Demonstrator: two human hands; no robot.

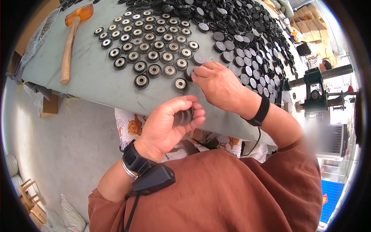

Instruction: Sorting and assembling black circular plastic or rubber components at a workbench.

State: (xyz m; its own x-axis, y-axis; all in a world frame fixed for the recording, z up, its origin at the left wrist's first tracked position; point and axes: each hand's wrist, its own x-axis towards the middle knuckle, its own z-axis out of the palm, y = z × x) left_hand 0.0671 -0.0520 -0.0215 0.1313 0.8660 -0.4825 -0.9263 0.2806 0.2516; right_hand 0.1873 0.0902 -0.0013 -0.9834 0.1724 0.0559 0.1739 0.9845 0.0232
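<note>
My left hand (pixel 166 120), palm up by the table's front edge, curls round a few dark round caps (pixel 182 117), blurred and partly hidden by the fingers. Just beyond it, my right hand (pixel 218 83) reaches over the table with its fingers pinched on the edge of a round black cap (pixel 189 73). Left of that cap lie many black rings with metal bearings (pixel 153 70) in their middles, set out in loose rows. One such ring (pixel 180 84) sits nearest to my hands. Round caps with grey faces (pixel 247 62) spread to the right.
A heap of black caps (pixel 232 19) covers the table's far side. A mallet with an orange head (pixel 79 15) and wooden handle lies at the left on the grey-green table (pixel 96 83). A dark green metal press or clamp (pixel 315 91) stands at the right.
</note>
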